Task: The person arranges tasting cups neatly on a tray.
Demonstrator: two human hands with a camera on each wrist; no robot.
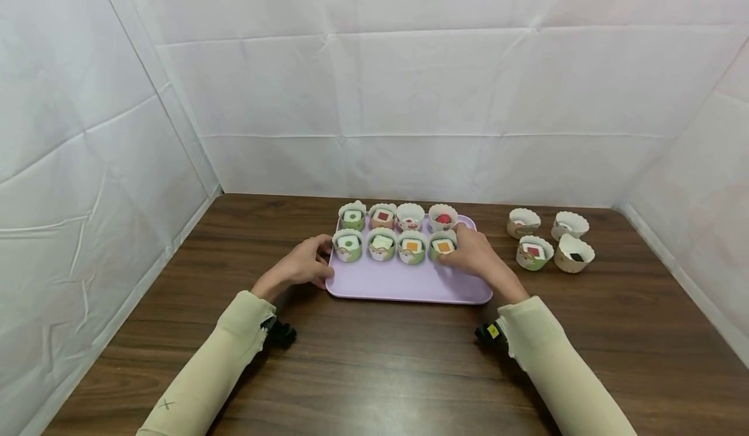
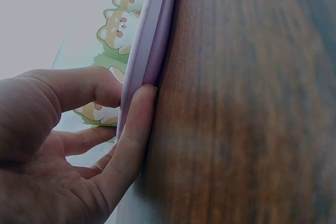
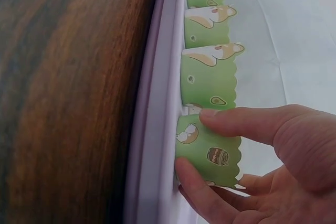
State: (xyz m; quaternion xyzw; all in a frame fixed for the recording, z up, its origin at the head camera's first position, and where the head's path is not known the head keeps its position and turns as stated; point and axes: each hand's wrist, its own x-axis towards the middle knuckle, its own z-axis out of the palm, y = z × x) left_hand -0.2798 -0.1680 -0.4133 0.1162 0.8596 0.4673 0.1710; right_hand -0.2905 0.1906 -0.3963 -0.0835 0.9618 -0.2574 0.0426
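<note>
A lilac tray (image 1: 404, 283) lies on the table and carries two rows of paper cups with scalloped rims. My left hand (image 1: 305, 260) is at the tray's left edge; in the left wrist view the thumb (image 2: 100, 85) lies against the rim and another finger reaches to the rim's underside. My right hand (image 1: 471, 251) grips the green paper cup (image 3: 207, 150) at the right end of the near row, with thumb and fingers around its sides. An orange-and-white square piece (image 1: 443, 246) sits inside that cup. Beside it stands another green cup (image 1: 411, 254) with a similar piece.
Right of the tray, several more paper cups stand on the brown wooden table (image 1: 374, 358), one holding a red-and-white piece (image 1: 534, 251) and one a black piece (image 1: 576, 257). White sheeting (image 1: 409, 98) hangs behind and along both sides of the table.
</note>
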